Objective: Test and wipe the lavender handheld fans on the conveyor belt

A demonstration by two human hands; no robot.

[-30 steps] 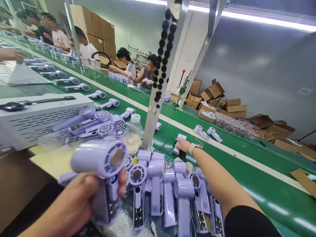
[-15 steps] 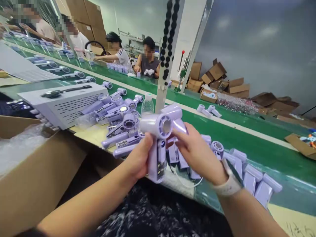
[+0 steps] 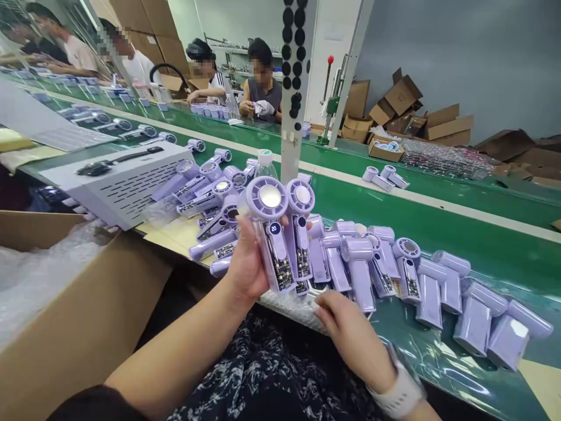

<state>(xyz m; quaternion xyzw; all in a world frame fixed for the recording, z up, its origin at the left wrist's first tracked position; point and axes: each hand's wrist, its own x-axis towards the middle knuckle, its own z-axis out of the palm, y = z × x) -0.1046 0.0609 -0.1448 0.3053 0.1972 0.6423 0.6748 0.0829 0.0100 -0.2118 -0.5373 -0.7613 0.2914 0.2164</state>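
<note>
My left hand [image 3: 248,266] grips two lilac handheld fans [image 3: 280,234] upright side by side, their round heads facing me and lit displays showing on the handles. My right hand [image 3: 346,330], a white watch on its wrist, hovers just below them at the near table edge, fingers loosely curled with nothing visible in them. A row of several more lilac fans [image 3: 394,269] lies on the green surface to the right of the held pair.
Another heap of fans [image 3: 205,199] lies left by a grey vented box [image 3: 118,178]. A cardboard box with plastic [image 3: 65,292] is at my left. A white post [image 3: 293,88] rises from the green conveyor [image 3: 460,234]. Other people work at the far side.
My left hand now holds two fans instead of one, turned with their faces toward me. My right hand let go and dropped below them toward the table edge.
</note>
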